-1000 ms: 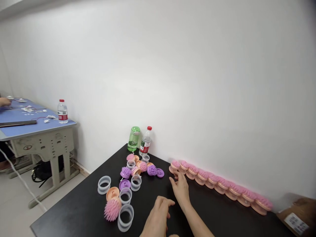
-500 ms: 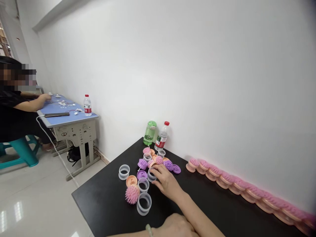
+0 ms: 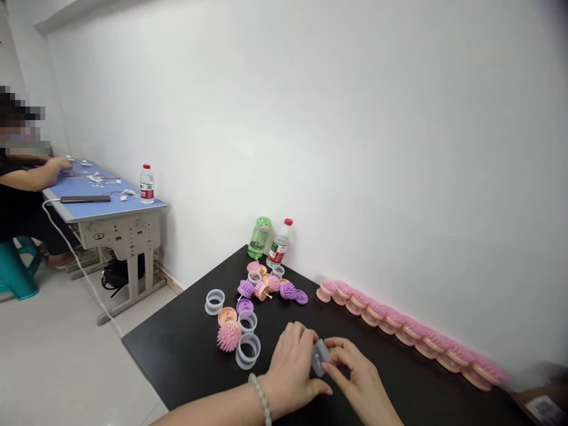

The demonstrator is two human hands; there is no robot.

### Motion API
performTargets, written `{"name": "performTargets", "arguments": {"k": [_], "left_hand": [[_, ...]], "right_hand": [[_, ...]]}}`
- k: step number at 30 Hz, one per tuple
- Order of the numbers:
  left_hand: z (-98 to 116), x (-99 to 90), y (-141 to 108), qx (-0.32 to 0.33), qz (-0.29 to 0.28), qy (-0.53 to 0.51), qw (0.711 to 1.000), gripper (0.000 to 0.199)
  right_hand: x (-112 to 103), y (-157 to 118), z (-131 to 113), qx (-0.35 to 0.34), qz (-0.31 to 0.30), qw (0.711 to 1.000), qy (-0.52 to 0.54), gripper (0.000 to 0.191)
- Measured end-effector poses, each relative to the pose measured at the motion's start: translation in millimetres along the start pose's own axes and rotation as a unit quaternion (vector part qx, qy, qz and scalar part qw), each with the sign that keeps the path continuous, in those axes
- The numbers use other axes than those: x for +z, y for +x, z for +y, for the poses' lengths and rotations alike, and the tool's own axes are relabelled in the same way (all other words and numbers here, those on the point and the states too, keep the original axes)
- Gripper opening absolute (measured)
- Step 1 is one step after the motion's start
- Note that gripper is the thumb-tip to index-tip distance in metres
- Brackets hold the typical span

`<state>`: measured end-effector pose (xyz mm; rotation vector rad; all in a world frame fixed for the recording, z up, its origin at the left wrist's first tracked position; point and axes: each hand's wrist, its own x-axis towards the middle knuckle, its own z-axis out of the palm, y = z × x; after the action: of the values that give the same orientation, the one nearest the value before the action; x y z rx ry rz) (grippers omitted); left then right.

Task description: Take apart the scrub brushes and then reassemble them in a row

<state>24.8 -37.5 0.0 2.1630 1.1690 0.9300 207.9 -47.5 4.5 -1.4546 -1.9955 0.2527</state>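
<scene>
My right hand (image 3: 355,373) pinches a translucent plastic ring (image 3: 320,358) between thumb and fingers, tilted on its side above the black table (image 3: 190,373). Close against the ring's left side is my left hand (image 3: 293,361), a bead bracelet on its wrist. Its thumb stretches out below the ring, apart from the bent fingers, whose tips are partly hidden. Left of the hands lie more translucent rings (image 3: 248,352), a pink bristle brush head (image 3: 229,336), an orange round cap (image 3: 228,316) and a purple cap (image 3: 244,306). Farther back is a cluster of purple, pink and orange brush parts (image 3: 262,290).
A row of pink-topped brushes (image 3: 408,328) runs along the wall. A green bottle (image 3: 260,238) and a water bottle (image 3: 278,244) stand at the far corner. At left, another person (image 3: 26,177) sits at a blue desk (image 3: 89,210). A box (image 3: 544,408) is at lower right.
My right hand has picked up a translucent ring from the pile and drawn it back toward me. My left hand has come up from the lower edge to meet it. The view has shifted slightly.
</scene>
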Motion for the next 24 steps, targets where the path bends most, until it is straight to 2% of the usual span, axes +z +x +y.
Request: {"name": "performTargets", "arguments": {"k": [3, 6, 9, 12, 14, 15, 18, 21, 24], "left_hand": [[-2.9, 1.3, 2.2, -0.036, -0.06, -0.064, 0.996, 0.06], [-9.8, 8.3, 1.9, -0.058, -0.085, -0.082, 0.991, 0.057], [-18.2, 24.4, 1.7, -0.002, -0.098, -0.042, 0.994, 0.06], [-25.2, 46.8, 5.5, 0.097, -0.101, -0.039, 0.989, 0.068], [-29.2, 59.6, 10.1, 0.12, -0.09, -0.044, 0.988, 0.056], [-31.3, 64.3, 12.4, 0.121, -0.086, -0.048, 0.988, 0.047], [-38.7, 70.8, 17.3, 0.116, -0.088, -0.063, 0.987, 0.032], [-45.2, 69.6, 18.0, 0.106, -0.083, -0.068, 0.989, 0.036], [-45.4, 64.6, 16.0, 0.093, -0.085, -0.059, 0.99, 0.048]], "right_hand": [[-10.8, -15.1, -7.5, -0.005, -0.018, 1.0, 0.004, 0.023], [-20.4, -8.5, -13.9, -0.02, 0.038, 0.999, -0.011, 0.018], [-18.7, 17.9, -29.2, -0.06, 0.07, 0.996, -0.01, 0.015], [4.3, 56.8, -55.6, -0.122, 0.019, 0.992, -0.016, 0.022], [28.5, 85.3, -72.8, -0.147, -0.021, 0.986, -0.072, 0.032], [41.5, 99.4, -79.4, -0.149, -0.043, 0.981, -0.113, 0.035], [76.4, 135.7, -88.6, -0.142, -0.061, 0.977, -0.145, 0.023], [98.5, 155.2, -86.0, -0.129, -0.071, 0.976, -0.161, 0.014], [106.4, 154.3, -80.2, -0.128, -0.072, 0.976, -0.162, 0.024]]}}
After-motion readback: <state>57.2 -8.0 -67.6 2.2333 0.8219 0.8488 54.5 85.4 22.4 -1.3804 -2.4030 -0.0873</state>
